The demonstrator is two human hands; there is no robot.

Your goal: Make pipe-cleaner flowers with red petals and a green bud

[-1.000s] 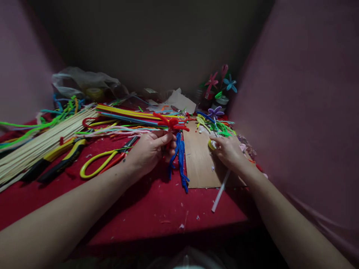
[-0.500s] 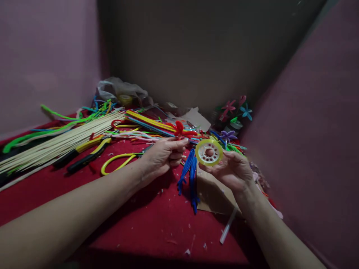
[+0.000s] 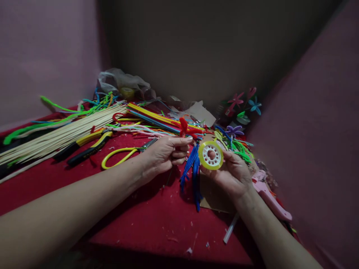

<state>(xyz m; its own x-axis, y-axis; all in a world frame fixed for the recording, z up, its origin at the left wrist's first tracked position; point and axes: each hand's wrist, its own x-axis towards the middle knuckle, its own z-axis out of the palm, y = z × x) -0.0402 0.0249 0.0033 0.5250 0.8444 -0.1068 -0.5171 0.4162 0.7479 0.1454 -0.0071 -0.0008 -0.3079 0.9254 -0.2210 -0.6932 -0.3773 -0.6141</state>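
Observation:
My left hand [image 3: 169, 151] is closed, pinching a red pipe-cleaner flower [image 3: 185, 129] between thumb and forefinger. My right hand [image 3: 234, 170] grips a roll of yellowish clear tape [image 3: 211, 155] by its right edge, with the white holed core facing me. A small gap separates the roll from the flower. Below and between the hands lies a bunch of blue pipe cleaners [image 3: 193, 175], partly over a piece of brown cardboard [image 3: 214, 196]. Behind my left wrist are yellow-handled scissors [image 3: 119, 155], their blades partly hidden by that hand.
Pliers [image 3: 86, 147] with black and yellow handles lie at the left by a bundle of pale sticks [image 3: 64, 134]. Coloured pipe cleaners [image 3: 151, 117] spread behind. Finished flowers [image 3: 255, 105] stand at the back right. A pink glue gun [image 3: 270, 198] and a glue stick [image 3: 231, 228] lie right.
The view has shifted slightly, uncovering more of the pink glue gun at the right. Both hands keep their holds on the flower and the tape roll, nearly still.

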